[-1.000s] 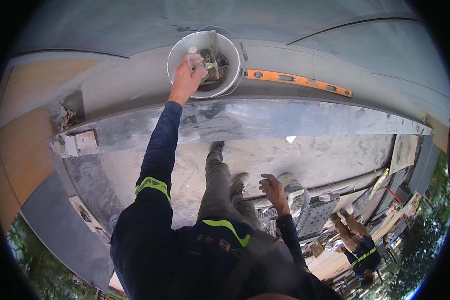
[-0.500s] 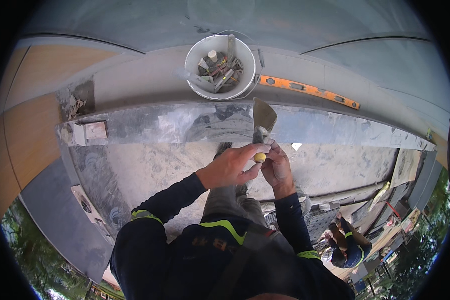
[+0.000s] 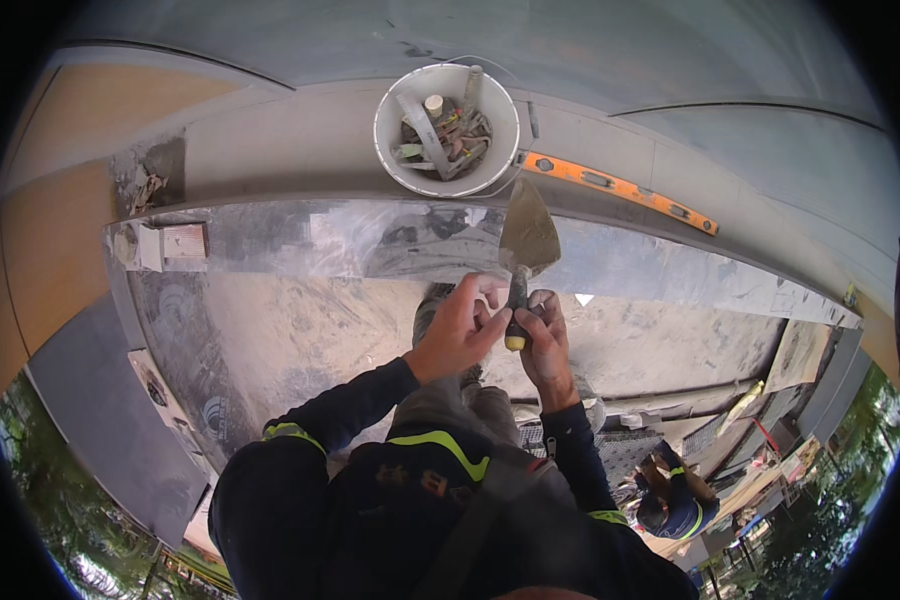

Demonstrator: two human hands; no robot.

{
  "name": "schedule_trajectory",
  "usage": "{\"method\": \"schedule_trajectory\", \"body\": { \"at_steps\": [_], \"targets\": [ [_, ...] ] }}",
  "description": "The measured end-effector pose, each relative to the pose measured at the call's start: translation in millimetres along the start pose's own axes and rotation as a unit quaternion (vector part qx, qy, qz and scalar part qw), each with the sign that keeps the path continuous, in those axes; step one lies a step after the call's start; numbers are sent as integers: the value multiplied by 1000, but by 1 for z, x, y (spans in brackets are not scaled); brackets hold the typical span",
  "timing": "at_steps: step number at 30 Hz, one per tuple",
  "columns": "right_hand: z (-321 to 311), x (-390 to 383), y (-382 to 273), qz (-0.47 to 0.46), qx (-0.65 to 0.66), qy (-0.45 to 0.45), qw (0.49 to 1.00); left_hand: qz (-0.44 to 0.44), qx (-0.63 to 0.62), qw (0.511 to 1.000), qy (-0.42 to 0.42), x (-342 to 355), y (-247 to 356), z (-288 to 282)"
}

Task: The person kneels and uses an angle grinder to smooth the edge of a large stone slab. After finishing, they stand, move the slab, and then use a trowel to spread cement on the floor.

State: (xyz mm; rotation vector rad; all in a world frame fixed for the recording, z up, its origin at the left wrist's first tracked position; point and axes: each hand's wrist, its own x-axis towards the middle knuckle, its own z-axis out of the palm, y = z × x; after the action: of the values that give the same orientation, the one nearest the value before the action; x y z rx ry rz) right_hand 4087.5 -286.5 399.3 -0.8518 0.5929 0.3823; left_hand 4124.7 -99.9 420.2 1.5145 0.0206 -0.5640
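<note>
A pointing trowel (image 3: 528, 235) stands with its dusty triangular blade aimed away from me, over the metal beam. My right hand (image 3: 546, 350) grips its dark handle, fingers wrapped along the right side; the handle's yellow end shows below them. Just left of the handle is my left hand (image 3: 455, 330), its fingers bent and thumb and forefinger apart. The left thumb tip comes up to the handle; whether it touches I cannot make out.
A long grey metal beam (image 3: 300, 240) crosses in front of me. Beyond it stand a white bucket (image 3: 390, 150) of tools and an orange spirit level (image 3: 620, 190) by the wall. A small block (image 3: 183, 241) sits at the beam's left end. Another person (image 3: 680, 500) is at lower right.
The trowel has turned so its blade shows broad and its handle shows lengthwise. My left fingers have loosened from around the handle and shifted slightly left; the right hand keeps its grip.
</note>
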Motion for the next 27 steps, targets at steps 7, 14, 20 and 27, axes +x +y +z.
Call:
{"method": "schedule_trajectory", "body": {
  "at_steps": [7,14,20,27],
  "targets": [
    [29,13,-27,89,-402,-202,889,-186,-262,946,50,-22,-26,-4],
    [-57,266,-46,-223,-425,119,869,-147,-278,887,338,-135,-70,-47],
    [66,310,-45,-7,-224,-32,974,-317,-133,746,570,-367,-190,-5],
    [133,320,-20,-35,-240,-19,970,-398,-160,609,667,-540,-271,174]
  ]
}}
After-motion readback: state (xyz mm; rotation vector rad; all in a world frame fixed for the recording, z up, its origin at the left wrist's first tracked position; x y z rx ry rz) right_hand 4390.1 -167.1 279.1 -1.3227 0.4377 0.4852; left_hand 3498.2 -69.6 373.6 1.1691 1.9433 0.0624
